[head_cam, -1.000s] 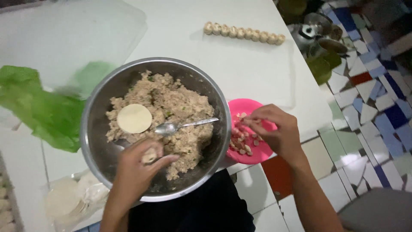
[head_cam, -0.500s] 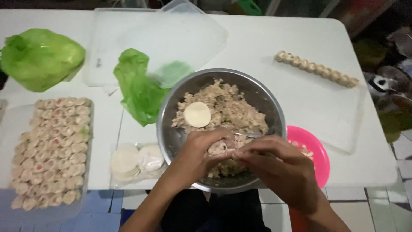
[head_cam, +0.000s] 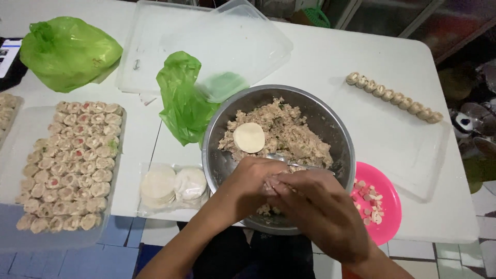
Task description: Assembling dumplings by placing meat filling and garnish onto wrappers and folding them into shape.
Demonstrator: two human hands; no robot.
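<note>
My left hand (head_cam: 250,181) and my right hand (head_cam: 315,206) meet over the near side of a metal bowl (head_cam: 341,139). Their fingertips pinch together on a small filled dumpling, which is mostly hidden between them. The bowl holds a pale minced filling (head_cam: 289,132), and a round white wrapper (head_cam: 249,137) lies on top of it. A spoon handle (head_cam: 276,156) shows just above my left hand.
A pink plate (head_cam: 387,217) with small cut pieces sits right of the bowl. A row of finished dumplings (head_cam: 395,97) lies far right. A tray of several dumplings (head_cam: 72,160) is at left, stacked wrappers (head_cam: 173,185) beside it. Green bags (head_cam: 67,49) and clear lids (head_cam: 227,36) lie behind.
My right hand left the pink plate and joined my left hand over the bowl. The view shifted left, bringing the dumpling tray and wrappers into sight.
</note>
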